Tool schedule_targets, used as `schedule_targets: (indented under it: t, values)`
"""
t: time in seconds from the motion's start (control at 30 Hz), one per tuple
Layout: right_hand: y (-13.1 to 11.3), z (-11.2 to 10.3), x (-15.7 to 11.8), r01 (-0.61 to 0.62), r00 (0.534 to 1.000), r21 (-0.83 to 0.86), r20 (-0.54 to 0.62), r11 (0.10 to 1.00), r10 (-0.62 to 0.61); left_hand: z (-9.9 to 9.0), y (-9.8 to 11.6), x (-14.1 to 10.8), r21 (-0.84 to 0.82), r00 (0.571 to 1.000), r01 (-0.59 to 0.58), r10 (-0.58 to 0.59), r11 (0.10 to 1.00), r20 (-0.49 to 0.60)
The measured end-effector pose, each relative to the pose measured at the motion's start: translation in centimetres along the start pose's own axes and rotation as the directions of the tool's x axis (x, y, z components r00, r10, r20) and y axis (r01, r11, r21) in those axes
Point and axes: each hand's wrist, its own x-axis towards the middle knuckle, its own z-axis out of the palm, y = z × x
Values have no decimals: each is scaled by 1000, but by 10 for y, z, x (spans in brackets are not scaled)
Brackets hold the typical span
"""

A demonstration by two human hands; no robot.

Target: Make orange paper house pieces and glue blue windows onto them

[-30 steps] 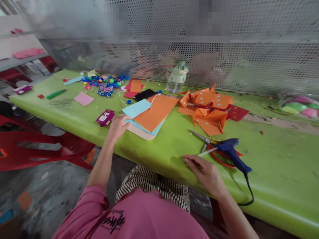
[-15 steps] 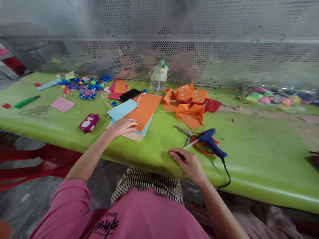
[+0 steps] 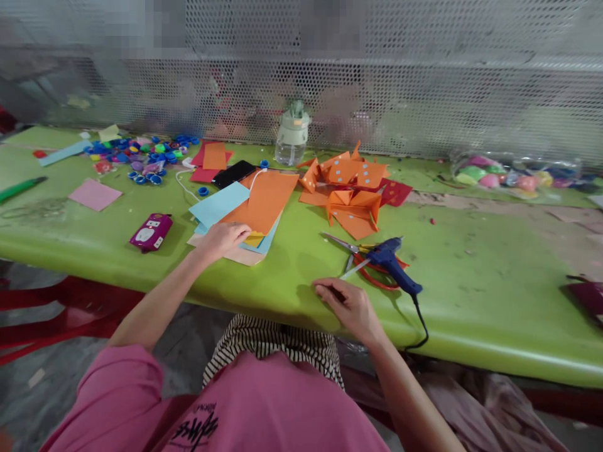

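Observation:
My left hand (image 3: 225, 240) is closed at the near edge of an orange paper sheet (image 3: 271, 198), pinching it. The sheet's near edge is slightly raised, and a strip of yellow paper (image 3: 254, 240) shows beneath. Light blue sheets (image 3: 221, 206) and a beige sheet (image 3: 245, 256) lie in the same stack. My right hand (image 3: 347, 306) rests by the table's front edge, thumb and fingers pressed together; whatever they may hold is hidden. Just beyond it lies a blue glue gun (image 3: 396, 263) with a white glue stick, on top of orange-handled scissors (image 3: 377, 276).
Folded orange paper pieces (image 3: 351, 182) sit beyond the scissors. Near the stack are a black phone (image 3: 233, 174), a bottle (image 3: 292, 135) and a purple packet (image 3: 151, 232). Colourful bottle caps (image 3: 141, 157), pink paper (image 3: 95, 194) and a green cutter (image 3: 21, 188) lie left; bagged balloon-like items (image 3: 509, 176) right.
My left hand's fingers have gone from lying spread on the orange sheet to pinching its edge, uncovering yellow paper. My right hand keeps its pose. The view has shifted slightly right.

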Motion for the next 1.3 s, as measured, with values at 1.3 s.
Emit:
schedule_targets:
  t: [1.3]
  values:
    - [55, -86, 11, -236, 971, -584, -175, 777, 164, 9, 31, 2, -116, 995, 2, 10, 993, 97]
